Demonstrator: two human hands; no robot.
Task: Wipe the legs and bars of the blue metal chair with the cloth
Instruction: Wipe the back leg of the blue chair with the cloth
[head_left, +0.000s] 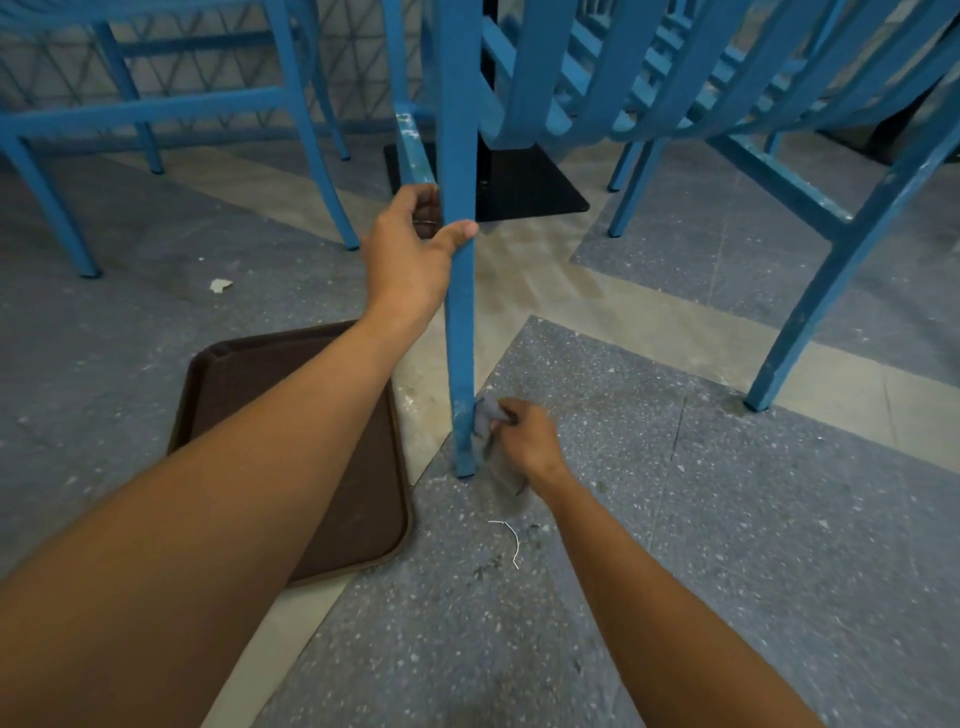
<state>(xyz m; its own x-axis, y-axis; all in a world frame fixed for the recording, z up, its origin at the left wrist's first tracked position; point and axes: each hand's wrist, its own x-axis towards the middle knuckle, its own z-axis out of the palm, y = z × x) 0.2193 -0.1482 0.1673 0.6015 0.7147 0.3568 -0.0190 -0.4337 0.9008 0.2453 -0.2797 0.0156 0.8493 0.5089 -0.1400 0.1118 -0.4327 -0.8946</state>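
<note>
A blue metal chair leg (460, 332) runs down the middle of the view to its foot on the speckled floor. My left hand (410, 249) grips this leg about halfway up, thumb across its front and fingers behind. Low down, my right hand (527, 441) holds a small grey cloth (485, 415) and presses it against the right side of the leg just above the foot. Another leg of the same chair (810, 306) slants down at the right, joined by a chipped crossbar (779, 176).
A brown plastic tray (358, 519) lies on the floor left of the leg, partly under my left forearm. More blue chairs (156, 111) stand at the back left. A black table base (524, 182) sits behind the leg. Small scraps of litter (221, 285) lie on the floor.
</note>
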